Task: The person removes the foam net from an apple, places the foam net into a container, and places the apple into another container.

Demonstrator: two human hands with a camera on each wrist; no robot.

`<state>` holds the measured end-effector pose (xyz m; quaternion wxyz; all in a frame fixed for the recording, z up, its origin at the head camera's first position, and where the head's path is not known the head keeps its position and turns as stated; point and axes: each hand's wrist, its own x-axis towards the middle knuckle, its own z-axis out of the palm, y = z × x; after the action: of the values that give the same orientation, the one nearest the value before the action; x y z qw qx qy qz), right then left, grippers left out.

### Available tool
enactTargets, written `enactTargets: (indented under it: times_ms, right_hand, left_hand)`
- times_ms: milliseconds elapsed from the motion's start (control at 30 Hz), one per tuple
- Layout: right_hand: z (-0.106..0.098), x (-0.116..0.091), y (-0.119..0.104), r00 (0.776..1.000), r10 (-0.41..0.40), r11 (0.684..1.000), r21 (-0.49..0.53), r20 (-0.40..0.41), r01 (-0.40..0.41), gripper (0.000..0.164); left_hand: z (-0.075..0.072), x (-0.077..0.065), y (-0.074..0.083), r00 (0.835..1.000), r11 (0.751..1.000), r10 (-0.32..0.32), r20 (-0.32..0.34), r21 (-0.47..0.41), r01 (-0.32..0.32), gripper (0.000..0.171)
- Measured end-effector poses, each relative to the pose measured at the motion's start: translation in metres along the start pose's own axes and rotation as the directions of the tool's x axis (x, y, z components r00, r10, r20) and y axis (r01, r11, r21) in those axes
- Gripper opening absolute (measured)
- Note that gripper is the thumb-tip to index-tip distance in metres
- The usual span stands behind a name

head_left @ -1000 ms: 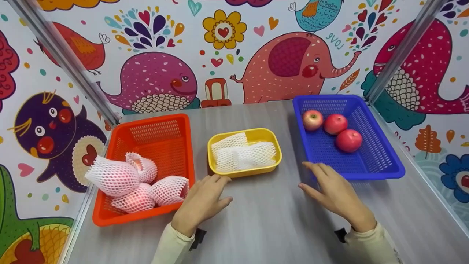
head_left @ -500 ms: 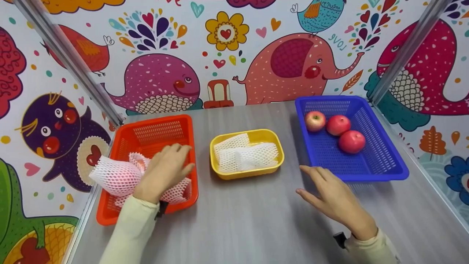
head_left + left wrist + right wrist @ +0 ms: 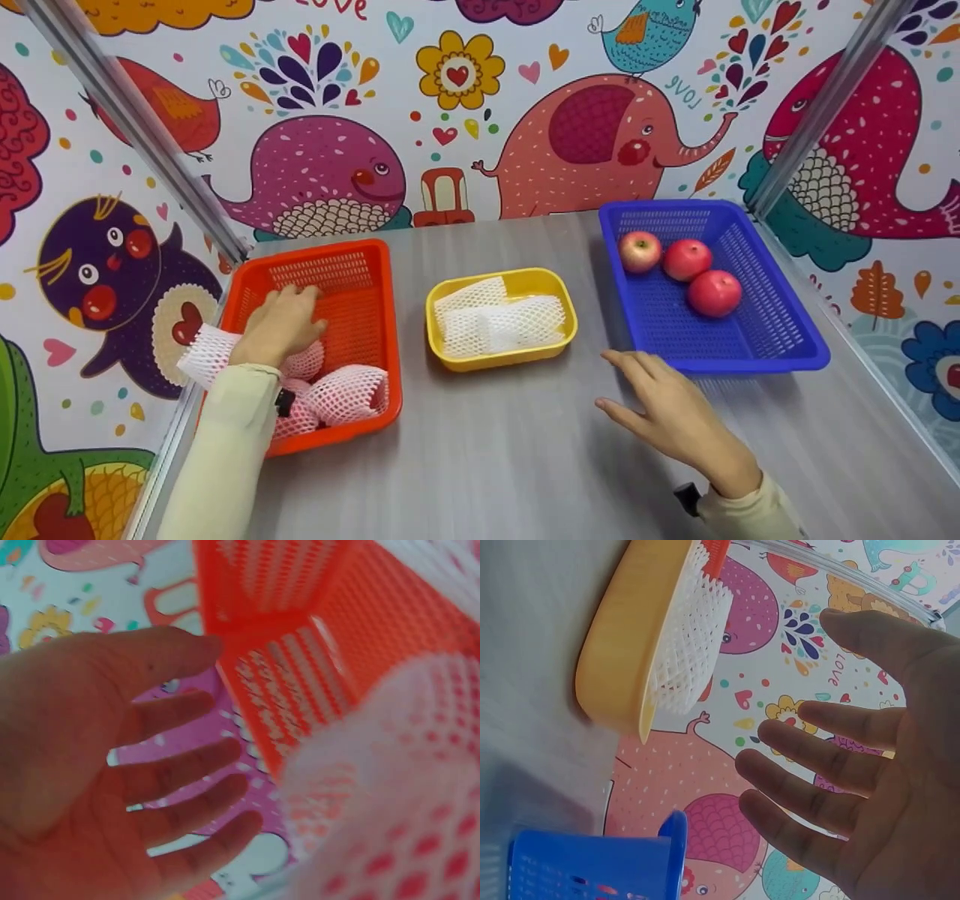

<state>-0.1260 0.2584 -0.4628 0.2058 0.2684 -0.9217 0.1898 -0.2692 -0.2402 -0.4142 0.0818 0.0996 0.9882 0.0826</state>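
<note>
My left hand (image 3: pixel 281 326) hovers over the red basket (image 3: pixel 386 322), above several apples in white foam nets. One netted apple (image 3: pixel 349 394) shows at the basket's near right; the hand and sleeve partly cover the others. In the left wrist view the fingers (image 3: pixel 187 810) are spread and hold nothing, beside a netted apple (image 3: pixel 405 825). My right hand (image 3: pixel 671 412) is held above the table by the near left corner of the blue basket (image 3: pixel 780 358). Its fingers (image 3: pixel 817 750) are extended and grip nothing. Three bare apples (image 3: pixel 714 293) lie in the blue basket.
Between the baskets stands a yellow tray (image 3: pixel 510 361) with several white foam nets (image 3: pixel 517 322) in it. The grey table (image 3: pixel 480 457) is bounded by walls with cartoon animals (image 3: pixel 585 150) and metal corner posts (image 3: pixel 817 112).
My left hand has moved left from beside the yellow tray to over the netted apples in the red basket. The right hand has shifted only slightly.
</note>
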Motion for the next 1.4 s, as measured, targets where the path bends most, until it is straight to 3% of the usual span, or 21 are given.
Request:
enactTargets:
  times_ms: [167,400,667,833,1100,1200,1400]
  right_hand:
    - [0.008,0.008,-0.007,0.999,-0.032,0.999,0.017,0.01,0.032,0.058]
    - [0.022,0.016,-0.019,0.996,-0.062,0.997,0.04,0.057,0.06,0.06]
    - [0.032,0.016,-0.03,0.992,-0.079,0.995,0.069,0.097,0.073,0.06]
    - [0.033,0.015,-0.029,0.991,-0.075,0.995,0.074,0.111,0.067,0.06]
    - [0.032,0.016,-0.028,0.993,-0.09,0.994,0.074,0.081,0.084,0.059]
    - [0.034,0.015,-0.028,0.992,-0.095,0.993,0.076,0.08,0.089,0.059]
    - [0.036,0.015,-0.029,0.991,-0.092,0.993,0.085,0.092,0.084,0.059]
  left_hand:
    - [0.004,0.0,-0.016,0.997,0.999,-0.049,0.065,0.003,0.049,0.057]
    - [0.013,-0.003,-0.025,0.989,0.996,-0.091,0.118,0.013,0.09,0.052]
    - [0.001,-0.019,-0.028,0.95,0.972,-0.231,0.21,0.08,0.219,0.078]
    - [-0.009,-0.036,-0.028,0.942,0.974,-0.227,0.248,0.057,0.219,0.084]
    - [-0.024,-0.06,-0.032,0.944,0.982,-0.181,0.275,-0.006,0.19,0.091]
    - [-0.025,-0.065,-0.034,0.939,0.985,-0.166,0.302,0.007,0.172,0.098]
    - [-0.02,-0.07,-0.038,0.922,0.978,-0.205,0.328,0.025,0.209,0.113]
